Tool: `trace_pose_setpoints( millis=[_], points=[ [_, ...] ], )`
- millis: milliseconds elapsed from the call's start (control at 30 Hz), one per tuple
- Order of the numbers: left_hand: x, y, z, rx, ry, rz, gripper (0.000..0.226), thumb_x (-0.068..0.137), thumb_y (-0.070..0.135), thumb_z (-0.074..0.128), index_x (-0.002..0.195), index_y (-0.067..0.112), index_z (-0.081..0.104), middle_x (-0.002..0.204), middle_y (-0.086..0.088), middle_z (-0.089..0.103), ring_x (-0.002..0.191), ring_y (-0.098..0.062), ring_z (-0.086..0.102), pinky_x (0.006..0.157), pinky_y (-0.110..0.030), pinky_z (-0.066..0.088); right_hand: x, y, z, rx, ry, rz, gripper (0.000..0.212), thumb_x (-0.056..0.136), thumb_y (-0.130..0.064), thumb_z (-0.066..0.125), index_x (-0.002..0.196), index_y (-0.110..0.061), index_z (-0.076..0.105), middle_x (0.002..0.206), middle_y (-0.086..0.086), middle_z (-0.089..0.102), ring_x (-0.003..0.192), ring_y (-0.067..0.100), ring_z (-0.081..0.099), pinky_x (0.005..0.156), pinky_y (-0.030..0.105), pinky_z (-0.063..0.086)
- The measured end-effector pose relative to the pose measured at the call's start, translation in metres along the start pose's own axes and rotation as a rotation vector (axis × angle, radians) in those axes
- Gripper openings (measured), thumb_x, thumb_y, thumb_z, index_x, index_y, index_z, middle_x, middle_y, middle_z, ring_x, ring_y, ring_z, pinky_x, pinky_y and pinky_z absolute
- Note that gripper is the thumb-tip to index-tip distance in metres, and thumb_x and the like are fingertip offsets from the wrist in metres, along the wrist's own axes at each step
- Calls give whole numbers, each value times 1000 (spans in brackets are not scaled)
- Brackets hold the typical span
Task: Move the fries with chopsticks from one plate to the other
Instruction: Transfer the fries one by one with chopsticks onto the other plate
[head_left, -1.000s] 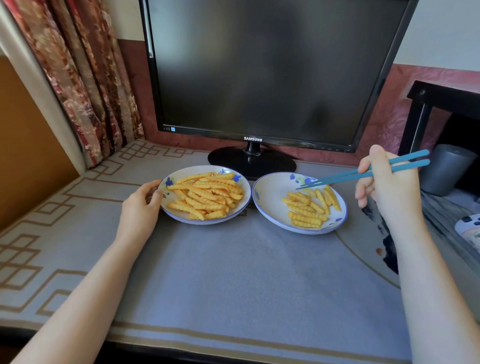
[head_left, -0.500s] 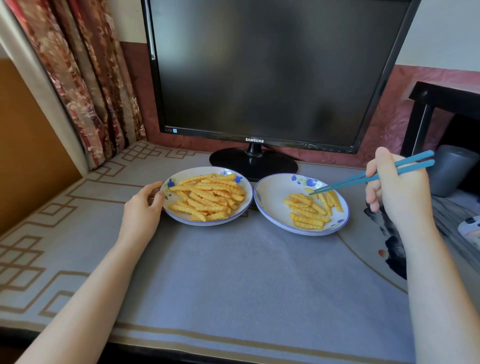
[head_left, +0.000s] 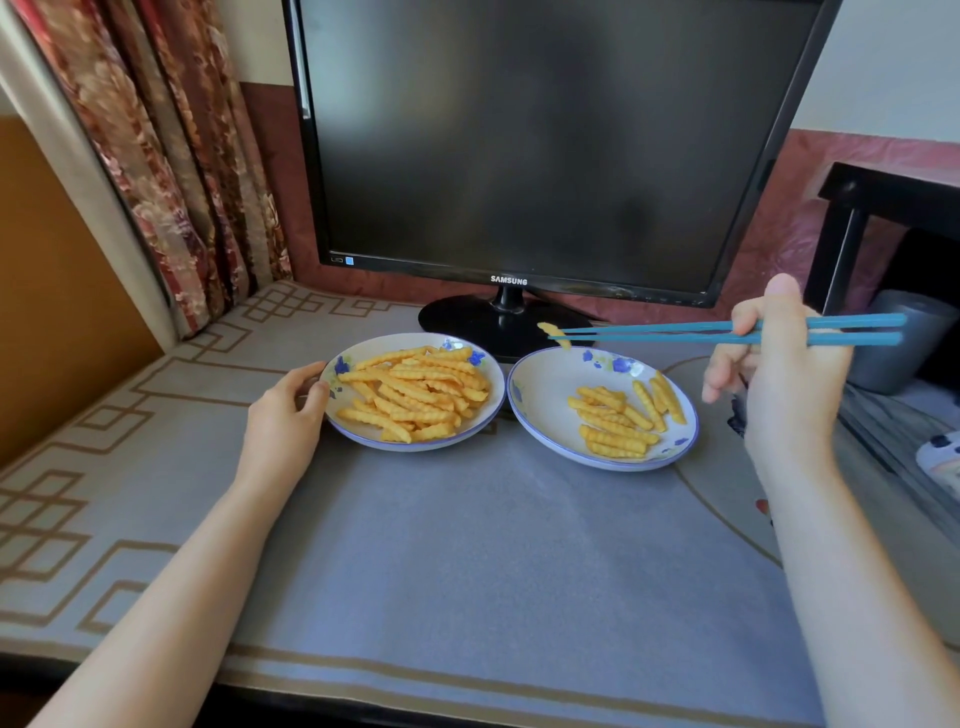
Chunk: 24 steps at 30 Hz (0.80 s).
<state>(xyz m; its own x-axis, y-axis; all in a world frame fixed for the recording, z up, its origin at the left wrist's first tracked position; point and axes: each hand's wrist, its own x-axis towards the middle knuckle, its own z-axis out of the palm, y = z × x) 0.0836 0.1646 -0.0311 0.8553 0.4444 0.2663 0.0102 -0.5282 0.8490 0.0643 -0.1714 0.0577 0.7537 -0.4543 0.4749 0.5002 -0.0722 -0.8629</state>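
Note:
Two white plates with blue flowers stand side by side on the table. The left plate (head_left: 415, 446) carries a big pile of crinkle fries (head_left: 415, 389); the right plate (head_left: 540, 395) has a smaller heap of fries (head_left: 618, 421). My left hand (head_left: 288, 415) grips the left plate's near-left rim. My right hand (head_left: 779, 384) holds blue chopsticks (head_left: 675, 332) level, pointing left. Their tips pinch one fry (head_left: 551, 331) in the air above the right plate's far-left rim.
A dark monitor (head_left: 519, 130) on a round black stand (head_left: 467, 322) rises directly behind the plates. A patterned curtain (head_left: 156, 156) hangs at the left. A grey bin (head_left: 909, 343) and a black side table (head_left: 883, 197) are at the right. Grey cloth (head_left: 467, 545) covers the table.
The chopsticks have risen out of the right plate's fries and swung left, now level, with one fry pinched at the tips. My left hand stays on the left plate.

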Motion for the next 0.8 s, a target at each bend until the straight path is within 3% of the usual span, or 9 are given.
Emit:
trace_pose_setpoints(
  millis=[133, 267, 367, 433, 533, 667, 800],
  points=[
    [0, 0, 0, 4, -1, -1, 32, 97, 18, 44, 126, 15, 58, 119, -6, 64, 98, -8, 49, 83, -22, 34, -20, -3, 20, 118, -127, 22, 45, 103, -26, 39, 60, -17, 46, 41, -4, 45, 29, 19, 40, 40, 26, 28],
    [-1, -1, -1, 7, 0, 6, 33, 97, 18, 44, 126, 15, 58, 120, -7, 64, 101, -10, 51, 84, -22, 34, -40, -1, 37, 148, -227, 82, 47, 103, -28, 40, 58, -18, 47, 42, -1, 43, 30, 20, 40, 39, 23, 35],
    [0, -1, 0, 8, 2, 3, 33, 97, 18, 44, 127, 13, 58, 120, -7, 64, 101, -11, 51, 83, -22, 34, -53, 1, 47, 133, -322, 92, 45, 100, -37, 42, 59, -21, 49, 41, 7, 41, 31, 20, 43, 46, 48, 38],
    [1, -1, 1, 10, 3, 5, 33, 97, 18, 44, 126, 14, 59, 119, -8, 64, 102, -12, 52, 83, -23, 35, -60, 4, 52, 123, -379, 87, 44, 98, -38, 40, 58, -23, 50, 40, 8, 43, 32, 20, 45, 47, 42, 36],
    [1, -2, 1, 7, 2, 5, 32, 96, 18, 44, 124, 14, 60, 116, -8, 65, 107, -18, 56, 82, -23, 34, -67, 9, 58, 92, -439, 64, 44, 105, -26, 35, 65, -13, 48, 40, 7, 46, 34, 17, 46, 45, 26, 32],
    [1, -2, 0, 8, 1, 4, 32, 96, 18, 45, 124, 13, 60, 116, -7, 65, 106, -17, 56, 82, -22, 34, -74, 13, 62, 56, -530, 38, 40, 104, -19, 34, 69, -7, 48, 41, 15, 45, 37, 15, 45, 47, 25, 32],
    [1, -1, 0, 11, 0, 12, 32, 96, 17, 44, 124, 14, 60, 116, -7, 65, 96, -9, 50, 81, -21, 33, -71, 14, 60, 62, -552, 45, 40, 104, -20, 35, 69, -7, 51, 39, 10, 48, 36, 18, 46, 45, 25, 33]
  ],
)
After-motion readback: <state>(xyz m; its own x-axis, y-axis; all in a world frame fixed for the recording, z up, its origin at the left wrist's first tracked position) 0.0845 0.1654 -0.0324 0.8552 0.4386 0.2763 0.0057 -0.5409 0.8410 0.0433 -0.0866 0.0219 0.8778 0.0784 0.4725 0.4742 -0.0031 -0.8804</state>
